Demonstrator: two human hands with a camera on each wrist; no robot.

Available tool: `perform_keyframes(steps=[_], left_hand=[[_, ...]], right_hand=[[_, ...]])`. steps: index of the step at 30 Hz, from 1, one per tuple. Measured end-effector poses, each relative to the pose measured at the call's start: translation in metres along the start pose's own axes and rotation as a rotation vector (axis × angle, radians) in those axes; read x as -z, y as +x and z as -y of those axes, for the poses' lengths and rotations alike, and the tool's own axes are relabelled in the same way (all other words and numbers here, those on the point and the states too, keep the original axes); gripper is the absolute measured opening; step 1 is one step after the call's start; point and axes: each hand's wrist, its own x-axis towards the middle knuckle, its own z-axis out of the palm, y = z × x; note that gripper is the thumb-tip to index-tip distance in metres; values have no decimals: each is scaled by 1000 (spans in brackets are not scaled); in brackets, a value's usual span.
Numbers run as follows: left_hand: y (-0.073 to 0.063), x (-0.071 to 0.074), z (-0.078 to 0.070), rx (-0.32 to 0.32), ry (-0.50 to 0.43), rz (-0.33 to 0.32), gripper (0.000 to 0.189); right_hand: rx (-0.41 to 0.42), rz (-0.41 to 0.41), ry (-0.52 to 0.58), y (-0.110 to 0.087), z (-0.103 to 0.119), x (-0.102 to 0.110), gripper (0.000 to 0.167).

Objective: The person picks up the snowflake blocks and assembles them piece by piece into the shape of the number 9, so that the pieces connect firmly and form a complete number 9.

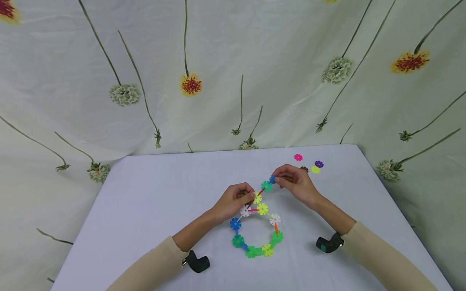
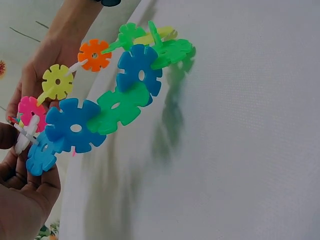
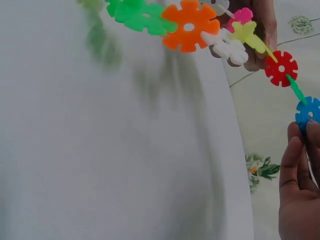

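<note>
Notched, flower-shaped plastic discs are linked into a ring [image 1: 235, 223], with a short tail of more discs rising from its top. My left hand [image 1: 234, 201] pinches this chain where the tail meets the ring, near a white disc [image 2: 22, 142]. With thumb and fingers, my right hand [image 1: 297, 184] pinches a small blue disc [image 3: 307, 112] at the tail's tip. A green disc [image 1: 266, 186] joins that blue one, and a red disc [image 3: 281, 69] follows. In both wrist views the ring hangs tilted over the white cloth, its shadow below.
Several loose discs lie at the table's back right, including a pink disc [image 1: 298, 157], a purple disc [image 1: 318, 164] and a yellow disc [image 1: 315, 169]. A white cloth [image 1: 164, 182] covers the table. Behind it hangs a flower-printed curtain [image 1: 218, 48].
</note>
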Motion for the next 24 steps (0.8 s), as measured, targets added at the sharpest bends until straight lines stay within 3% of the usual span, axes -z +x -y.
perform_keyframes(steps=[5, 11, 18, 24], left_hand=[[-1, -3, 3, 5, 12, -2, 20], [-4, -3, 6, 6, 18, -56, 18], [-5, -9, 4, -1, 9, -68, 18], [-5, -13, 7, -10, -8, -92, 17]], right_hand=[[48, 14, -63, 1, 2, -3, 14], [91, 35, -119, 3, 6, -6, 13], [89, 14, -33, -1, 2, -12, 14], [28, -16, 73, -5, -2, -18, 16]])
